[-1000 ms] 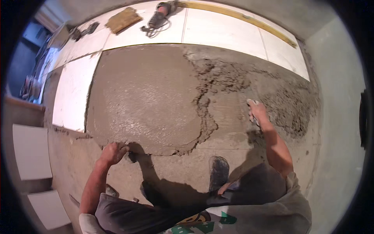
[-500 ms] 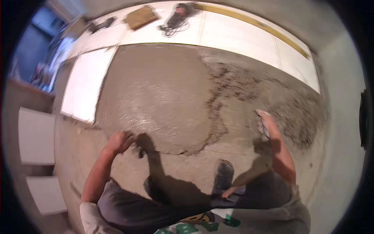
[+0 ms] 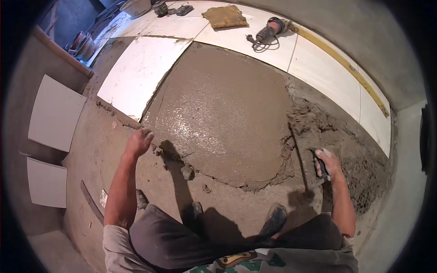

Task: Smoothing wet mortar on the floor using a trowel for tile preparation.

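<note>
My right hand (image 3: 328,163) is closed around the black handle of a flat trowel (image 3: 308,173). Its blade, seen at a slant, lies at the right border of a smoothed bed of wet grey mortar (image 3: 223,113). My left hand (image 3: 139,141) hovers near the bed's lower left corner with its fingers curled in. Whether anything is inside those fingers is hidden. A large white tile (image 3: 143,73) lies flat along the left of the bed. Rough, crumbly mortar (image 3: 364,182) spreads to the right of the trowel.
White tiles (image 3: 330,88) run along the far wall, bearing a corded power tool (image 3: 271,31), a brown pad (image 3: 224,17) and a long yellow level (image 3: 341,63). Two pale tiles (image 3: 57,113) lean at the left wall. Mortar lumps (image 3: 187,172) lie before my boots (image 3: 275,218).
My view has swung, so the mortar bed and far tiles sit farther right in the picture. The trowel in my right hand, barely visible before, now shows plainly. My left hand stays curled.
</note>
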The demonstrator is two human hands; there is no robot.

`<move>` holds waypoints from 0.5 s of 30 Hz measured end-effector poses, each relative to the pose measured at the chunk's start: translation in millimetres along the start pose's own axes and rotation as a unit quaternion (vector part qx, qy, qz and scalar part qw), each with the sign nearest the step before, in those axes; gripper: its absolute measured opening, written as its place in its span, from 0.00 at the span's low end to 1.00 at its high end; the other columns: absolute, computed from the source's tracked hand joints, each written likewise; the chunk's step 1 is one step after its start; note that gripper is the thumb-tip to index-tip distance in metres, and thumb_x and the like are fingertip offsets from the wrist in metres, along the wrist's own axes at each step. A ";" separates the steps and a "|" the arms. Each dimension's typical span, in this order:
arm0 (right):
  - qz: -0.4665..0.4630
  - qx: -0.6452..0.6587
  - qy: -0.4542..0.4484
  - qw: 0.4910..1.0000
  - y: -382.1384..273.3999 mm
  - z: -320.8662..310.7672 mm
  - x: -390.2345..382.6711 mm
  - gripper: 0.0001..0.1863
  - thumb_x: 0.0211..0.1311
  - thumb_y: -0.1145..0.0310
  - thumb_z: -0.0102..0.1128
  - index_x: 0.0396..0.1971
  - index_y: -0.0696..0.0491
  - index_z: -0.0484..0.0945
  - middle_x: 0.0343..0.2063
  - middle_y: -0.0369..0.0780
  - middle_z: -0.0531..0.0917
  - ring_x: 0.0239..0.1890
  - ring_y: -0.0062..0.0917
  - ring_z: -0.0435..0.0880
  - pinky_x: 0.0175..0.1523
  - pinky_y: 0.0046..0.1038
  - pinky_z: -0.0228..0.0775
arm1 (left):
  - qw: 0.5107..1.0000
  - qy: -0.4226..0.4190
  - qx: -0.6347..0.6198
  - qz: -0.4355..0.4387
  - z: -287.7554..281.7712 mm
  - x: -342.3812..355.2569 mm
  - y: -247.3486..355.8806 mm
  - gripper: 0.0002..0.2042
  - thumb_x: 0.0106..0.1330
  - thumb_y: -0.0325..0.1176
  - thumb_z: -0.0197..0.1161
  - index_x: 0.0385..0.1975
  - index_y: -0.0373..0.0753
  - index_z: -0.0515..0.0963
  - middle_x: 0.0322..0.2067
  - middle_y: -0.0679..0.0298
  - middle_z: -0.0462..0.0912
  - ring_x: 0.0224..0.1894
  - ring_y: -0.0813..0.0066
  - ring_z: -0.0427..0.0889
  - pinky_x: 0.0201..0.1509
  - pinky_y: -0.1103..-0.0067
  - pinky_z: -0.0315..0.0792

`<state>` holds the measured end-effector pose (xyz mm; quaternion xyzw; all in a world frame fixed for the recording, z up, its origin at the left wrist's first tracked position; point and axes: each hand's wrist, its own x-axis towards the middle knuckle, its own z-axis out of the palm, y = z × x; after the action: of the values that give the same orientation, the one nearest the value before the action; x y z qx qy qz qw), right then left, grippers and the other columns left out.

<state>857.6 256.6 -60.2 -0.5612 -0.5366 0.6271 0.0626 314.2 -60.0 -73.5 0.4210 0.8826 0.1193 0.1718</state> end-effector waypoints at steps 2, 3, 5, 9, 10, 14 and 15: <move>0.011 0.008 -0.018 1.000 -33.2 34.2 10.0 0.16 0.58 0.54 0.57 0.28 0.52 0.70 0.14 0.34 0.72 0.12 0.19 0.70 0.18 0.23 0.63 | 0.999 0.016 0.007 -0.027 14.4 -1.0 -43.7 0.16 0.62 0.41 0.55 0.40 0.34 0.78 0.36 0.47 0.80 0.42 0.50 0.79 0.45 0.65 0.72; -0.001 -0.008 -0.065 0.998 -48.2 49.1 19.6 0.15 0.58 0.54 0.57 0.28 0.52 0.69 0.14 0.34 0.72 0.12 0.18 0.70 0.18 0.23 0.62 | 0.998 0.039 0.012 -0.048 22.5 -5.4 -69.1 0.17 0.61 0.40 0.55 0.40 0.33 0.77 0.36 0.45 0.80 0.42 0.49 0.79 0.45 0.64 0.72; -0.019 -0.057 -0.119 0.991 -81.8 84.1 43.2 0.15 0.59 0.55 0.56 0.29 0.52 0.69 0.15 0.34 0.72 0.12 0.18 0.69 0.19 0.23 0.62 | 0.996 0.062 0.014 -0.069 42.1 -15.4 -110.9 0.17 0.61 0.40 0.56 0.40 0.32 0.77 0.37 0.44 0.79 0.42 0.48 0.79 0.46 0.64 0.72; -0.113 -0.181 -0.134 0.968 -151.3 156.8 102.6 0.17 0.59 0.54 0.55 0.26 0.55 0.70 0.17 0.37 0.74 0.15 0.19 0.72 0.21 0.24 0.64 | 0.967 0.162 0.022 -0.196 73.5 -23.7 -151.8 0.19 0.61 0.41 0.56 0.41 0.28 0.75 0.39 0.41 0.78 0.43 0.43 0.77 0.48 0.63 0.71; -0.143 -0.210 -0.133 0.958 -167.8 172.6 120.6 0.19 0.59 0.52 0.55 0.26 0.56 0.71 0.18 0.39 0.76 0.18 0.22 0.74 0.23 0.27 0.67 | 0.949 0.175 0.012 -0.261 77.4 -18.7 -156.6 0.20 0.61 0.41 0.56 0.41 0.27 0.75 0.38 0.41 0.78 0.43 0.42 0.76 0.49 0.63 0.70; -0.313 -0.435 0.026 0.844 -217.7 235.1 200.2 0.23 0.57 0.49 0.54 0.33 0.58 0.74 0.31 0.52 0.80 0.36 0.44 0.80 0.44 0.40 0.69 | 0.895 0.304 0.138 -0.295 99.1 9.0 -149.2 0.24 0.61 0.43 0.57 0.50 0.30 0.70 0.50 0.44 0.72 0.55 0.49 0.70 0.58 0.59 0.62; -0.308 -0.442 0.027 0.842 -226.9 249.2 207.8 0.23 0.57 0.49 0.54 0.33 0.58 0.74 0.31 0.52 0.80 0.36 0.44 0.80 0.44 0.40 0.69 | 0.888 0.240 0.069 -0.385 101.7 15.6 -139.6 0.29 0.63 0.48 0.54 0.58 0.33 0.64 0.59 0.47 0.64 0.62 0.52 0.62 0.62 0.53 0.53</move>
<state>471.4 342.2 -75.1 -0.3516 -0.9003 0.2564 0.0119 248.1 -127.2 -219.1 0.0172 0.9958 0.0799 -0.0422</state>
